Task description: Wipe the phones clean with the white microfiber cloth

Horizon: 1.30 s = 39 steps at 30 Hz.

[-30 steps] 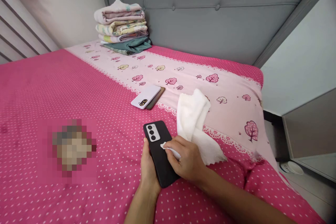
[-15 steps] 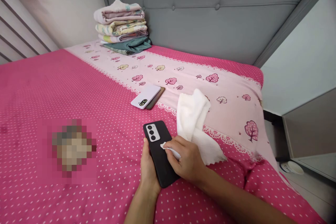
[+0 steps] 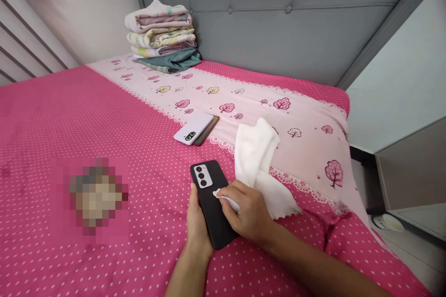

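A black phone (image 3: 216, 218) with a pale camera block lies back side up in my left hand (image 3: 195, 216), whose thumb runs along its left edge. My right hand (image 3: 249, 211) pinches a small white wipe (image 3: 232, 203), with its tip against the middle of the phone's back. Just behind my right hand, a crumpled white cloth (image 3: 256, 148) rests on the bed. Farther back, a lilac phone (image 3: 195, 127) lies partly on top of a brown one (image 3: 209, 131). The fingers of my left hand under the phone are hidden.
A pink dotted bedspread (image 3: 149, 204) spreads under everything. Folded bedding (image 3: 162, 37) is stacked at the back left against a grey headboard (image 3: 278, 23). A blurred-out patch (image 3: 95, 197) covers something on the left. A white tub (image 3: 387, 222) stands on the floor at right.
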{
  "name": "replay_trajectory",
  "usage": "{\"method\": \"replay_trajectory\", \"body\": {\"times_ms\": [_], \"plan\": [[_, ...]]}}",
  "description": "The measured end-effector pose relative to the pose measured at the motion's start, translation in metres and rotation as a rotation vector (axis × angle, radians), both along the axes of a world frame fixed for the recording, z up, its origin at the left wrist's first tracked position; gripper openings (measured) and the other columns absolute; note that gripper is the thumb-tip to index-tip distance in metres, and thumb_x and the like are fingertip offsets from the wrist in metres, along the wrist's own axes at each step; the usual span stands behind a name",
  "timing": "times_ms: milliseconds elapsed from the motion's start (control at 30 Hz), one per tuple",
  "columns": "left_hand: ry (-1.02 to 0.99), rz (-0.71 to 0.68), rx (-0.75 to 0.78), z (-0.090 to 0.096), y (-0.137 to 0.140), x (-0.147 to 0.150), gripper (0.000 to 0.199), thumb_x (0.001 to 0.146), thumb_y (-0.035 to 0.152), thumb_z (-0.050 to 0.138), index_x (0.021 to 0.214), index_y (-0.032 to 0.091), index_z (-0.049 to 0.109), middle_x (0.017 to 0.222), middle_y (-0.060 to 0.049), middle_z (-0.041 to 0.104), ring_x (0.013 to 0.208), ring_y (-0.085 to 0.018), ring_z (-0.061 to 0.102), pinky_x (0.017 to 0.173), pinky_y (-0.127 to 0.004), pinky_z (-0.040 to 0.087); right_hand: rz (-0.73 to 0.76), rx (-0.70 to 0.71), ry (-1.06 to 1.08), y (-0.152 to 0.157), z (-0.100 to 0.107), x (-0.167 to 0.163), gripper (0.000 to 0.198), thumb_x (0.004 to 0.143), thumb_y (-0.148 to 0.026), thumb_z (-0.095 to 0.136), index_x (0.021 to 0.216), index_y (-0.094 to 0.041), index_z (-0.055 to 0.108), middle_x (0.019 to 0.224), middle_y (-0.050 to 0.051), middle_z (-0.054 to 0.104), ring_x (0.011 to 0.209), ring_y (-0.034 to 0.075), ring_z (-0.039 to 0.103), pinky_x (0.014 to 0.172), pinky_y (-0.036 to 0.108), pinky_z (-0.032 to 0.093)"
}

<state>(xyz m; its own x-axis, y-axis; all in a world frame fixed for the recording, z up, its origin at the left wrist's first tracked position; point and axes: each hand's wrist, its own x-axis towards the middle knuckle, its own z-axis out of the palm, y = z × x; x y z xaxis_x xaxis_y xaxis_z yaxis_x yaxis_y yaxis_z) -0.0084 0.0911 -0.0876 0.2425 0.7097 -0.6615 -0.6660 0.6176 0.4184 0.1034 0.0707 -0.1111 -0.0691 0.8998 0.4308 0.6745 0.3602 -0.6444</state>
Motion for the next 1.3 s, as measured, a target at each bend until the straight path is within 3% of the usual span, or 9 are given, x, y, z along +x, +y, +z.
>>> {"method": "replay_trajectory", "body": {"times_ms": [667,1067,1300], "plan": [[-0.007,0.0,0.005,0.0015,-0.0002,0.001,0.049,0.085,0.047,0.037,0.08,0.009,0.067,0.067,-0.011,0.069,0.057,-0.021,0.065,0.073,-0.038,0.051,0.001,0.002,-0.01,-0.0006,0.0009,0.0002,0.018,0.08,-0.015,0.047,0.09,-0.019,0.062,0.079,0.004,0.06,0.071,0.014,0.057,0.067,0.024,0.044],[0.008,-0.004,0.012,0.0004,-0.0003,0.0005,0.049,0.086,0.047,0.037,0.08,0.009,0.067,0.069,-0.01,0.07,0.056,-0.019,0.065,0.06,-0.031,0.052,0.005,0.005,-0.014,0.0,0.0007,0.0003,0.018,0.08,-0.015,0.047,0.089,-0.019,0.062,0.078,0.004,0.059,0.071,0.014,0.057,0.066,0.024,0.044],[0.021,0.003,0.01,0.0,-0.0003,0.0011,0.048,0.086,0.047,0.037,0.081,0.009,0.066,0.069,-0.011,0.07,0.058,-0.021,0.065,0.065,-0.034,0.052,-0.001,0.004,-0.014,-0.0004,0.0002,-0.0003,0.018,0.08,-0.015,0.047,0.089,-0.019,0.062,0.079,0.004,0.059,0.071,0.014,0.057,0.067,0.024,0.044]]}}
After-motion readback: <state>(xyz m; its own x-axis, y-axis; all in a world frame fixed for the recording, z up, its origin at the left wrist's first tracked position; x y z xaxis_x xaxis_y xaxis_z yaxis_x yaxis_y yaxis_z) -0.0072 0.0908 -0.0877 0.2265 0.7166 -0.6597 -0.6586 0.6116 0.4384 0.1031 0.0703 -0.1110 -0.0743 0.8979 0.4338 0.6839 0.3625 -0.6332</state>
